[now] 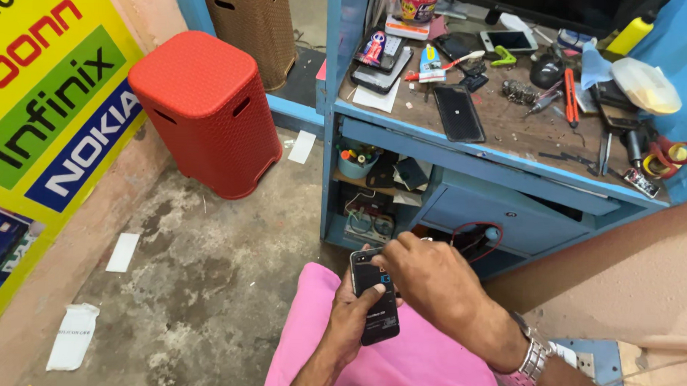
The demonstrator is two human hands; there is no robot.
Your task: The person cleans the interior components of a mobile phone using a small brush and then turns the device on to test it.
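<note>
The left hand (352, 307) grips a black phone (375, 302) from below, thumb on its back, above a pink-clad lap (414, 363). The right hand (432, 280), a metal watch (532, 363) at its wrist, pinches at the phone's top corner. Beyond, a blue worktop (467, 148) carries another dark phone (458, 112) near its front edge, with tools scattered toward its right end. A red bin (205, 108) stands on the floor to the left.

We see a stained concrete floor (203, 287), a red stool (205, 108), a brown basket (250, 22), a blue desk (466, 155) and a yellow poster (35, 91).
</note>
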